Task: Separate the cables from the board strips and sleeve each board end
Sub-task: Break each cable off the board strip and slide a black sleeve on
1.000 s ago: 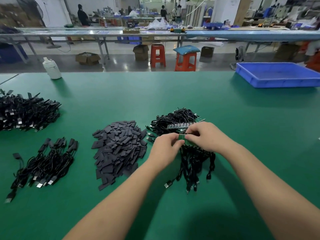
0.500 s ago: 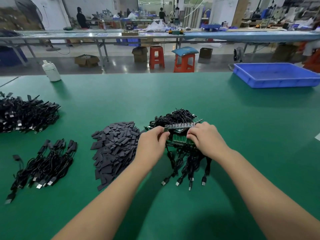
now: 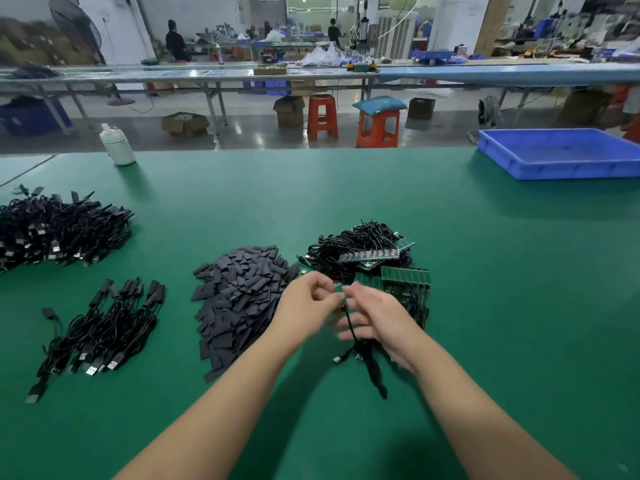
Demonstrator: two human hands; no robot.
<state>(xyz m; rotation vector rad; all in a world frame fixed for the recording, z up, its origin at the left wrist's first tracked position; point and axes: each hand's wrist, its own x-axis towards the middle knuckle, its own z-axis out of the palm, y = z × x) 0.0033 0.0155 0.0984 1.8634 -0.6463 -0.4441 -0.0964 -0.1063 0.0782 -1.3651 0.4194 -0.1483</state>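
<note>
The cable [image 3: 349,323] hangs from your left hand [image 3: 308,299], pinched at its board end above the table [image 3: 485,306]; your right hand [image 3: 377,317], blurred, looks loose-fingered. Tugging could snag neighbouring cables.

place: factory assembly floor
evidence: long green work table [image 3: 381,188], parallel benches [image 3: 242,72] behind, plastic stools [image 3: 322,116], cardboard boxes [image 3: 185,123], blue bin [image 3: 561,168], seated workers [image 3: 176,43], bulk cable piles [image 3: 59,230]

sleeve pile [image 3: 240,299] left, bare mat [image 3: 519,289] right
</note>
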